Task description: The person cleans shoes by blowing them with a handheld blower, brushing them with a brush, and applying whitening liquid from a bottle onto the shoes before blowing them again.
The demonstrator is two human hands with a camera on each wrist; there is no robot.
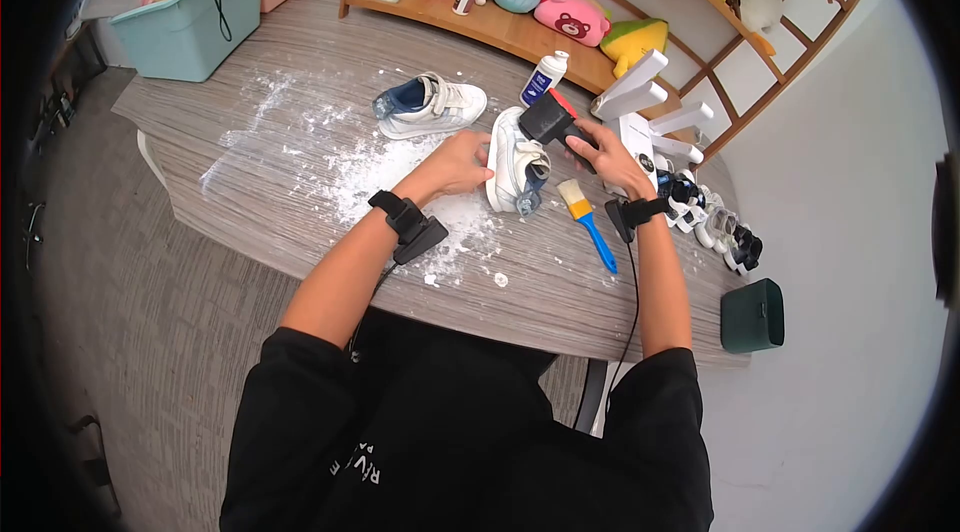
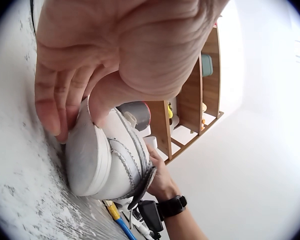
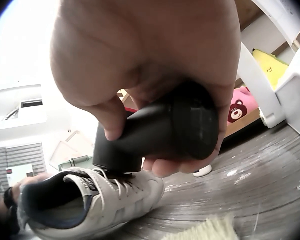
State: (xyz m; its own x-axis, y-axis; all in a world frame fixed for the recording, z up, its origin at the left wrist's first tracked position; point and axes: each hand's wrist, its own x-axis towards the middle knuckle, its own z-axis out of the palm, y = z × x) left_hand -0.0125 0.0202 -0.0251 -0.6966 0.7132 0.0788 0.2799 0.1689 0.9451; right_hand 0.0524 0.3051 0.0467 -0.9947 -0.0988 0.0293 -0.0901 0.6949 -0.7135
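A white shoe [image 1: 511, 164] with a dark blue lining stands on the table amid white powder. My left hand [image 1: 460, 164] pinches its toe end, thumb on one side and fingers on the other, as the left wrist view shows [image 2: 90, 155]. My right hand [image 1: 610, 154] grips the handle of a black handheld tool [image 1: 547, 119] with a red edge. In the right wrist view the tool's head [image 3: 115, 155] sits right over the shoe's laces [image 3: 121, 189]. The matching white shoe [image 1: 440, 104] lies behind, to the left.
A blue-handled brush [image 1: 597, 232] lies right of the shoe. Behind stand a white-capped bottle [image 1: 543, 77] and a white rack [image 1: 630, 122]. More shoes [image 1: 715, 227] and a dark green bin [image 1: 752, 316] are at right; a teal box [image 1: 195, 22] is back left.
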